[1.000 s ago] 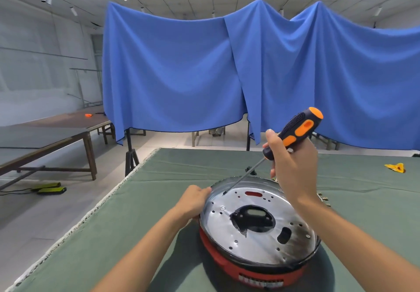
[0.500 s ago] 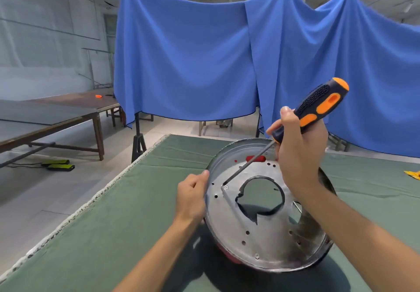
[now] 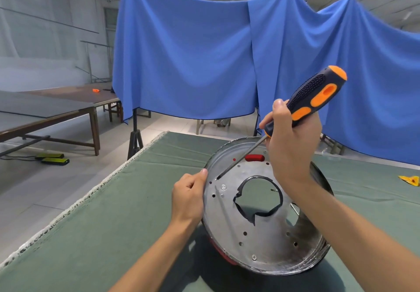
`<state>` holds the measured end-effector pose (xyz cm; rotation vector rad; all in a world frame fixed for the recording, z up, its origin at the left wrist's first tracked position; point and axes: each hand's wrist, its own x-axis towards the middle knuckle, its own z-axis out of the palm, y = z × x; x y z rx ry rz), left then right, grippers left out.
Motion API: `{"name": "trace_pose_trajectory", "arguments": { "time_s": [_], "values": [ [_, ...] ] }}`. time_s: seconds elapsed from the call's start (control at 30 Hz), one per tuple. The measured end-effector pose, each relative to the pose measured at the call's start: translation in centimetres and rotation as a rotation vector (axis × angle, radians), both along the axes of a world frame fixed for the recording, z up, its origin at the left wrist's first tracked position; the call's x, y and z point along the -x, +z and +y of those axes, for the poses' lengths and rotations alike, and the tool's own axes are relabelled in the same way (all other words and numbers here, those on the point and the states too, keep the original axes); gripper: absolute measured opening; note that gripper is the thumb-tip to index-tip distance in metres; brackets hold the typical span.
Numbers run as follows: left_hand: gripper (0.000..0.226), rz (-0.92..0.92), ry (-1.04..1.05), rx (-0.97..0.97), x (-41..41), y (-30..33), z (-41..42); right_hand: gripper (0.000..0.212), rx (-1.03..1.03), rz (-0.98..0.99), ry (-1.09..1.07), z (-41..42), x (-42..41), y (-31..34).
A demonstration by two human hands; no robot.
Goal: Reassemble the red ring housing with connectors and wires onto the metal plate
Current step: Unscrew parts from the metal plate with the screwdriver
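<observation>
A round metal plate with a large centre hole and several small holes is tilted up toward me on the green table. The red ring housing shows only as a sliver under its lower left edge and through a slot at the top. My left hand grips the plate's left rim. My right hand holds a black and orange screwdriver; its tip rests near a hole at the plate's upper left. No wires or connectors are plainly visible.
The green cloth table has its left edge close by. A small yellow object lies at the far right. Blue drapes hang behind. Wooden tables stand to the left, and a black stand is beyond the table corner.
The plate has been tipped up from lying flat to steeply tilted toward me, so the table shows through its centre hole. The screwdriver tip has shifted slightly along the upper left holes.
</observation>
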<state>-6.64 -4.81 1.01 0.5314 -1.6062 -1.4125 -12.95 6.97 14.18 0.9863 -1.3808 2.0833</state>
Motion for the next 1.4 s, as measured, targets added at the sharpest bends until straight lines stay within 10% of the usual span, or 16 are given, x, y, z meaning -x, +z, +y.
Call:
{"name": "trace_pose_trajectory", "arguments": {
  "time_s": [0.67, 0.97, 1.4],
  "values": [
    [0.06, 0.011, 0.019, 0.018, -0.2, -0.2, 0.4, 0.042, -0.165, 0.1, -0.09, -0.9, -1.4, 0.2],
    [0.056, -0.15, 0.056, -0.007, 0.0, -0.4, 0.1, 0.028, -0.575, 0.203, -0.079, -2.5, -2.4, 1.0],
    [0.064, -0.376, -0.052, -0.101, 0.2, -1.7, 0.1, 0.026, -0.821, -0.204, 0.257, -2.9, 0.3, 2.1]
  ]
}}
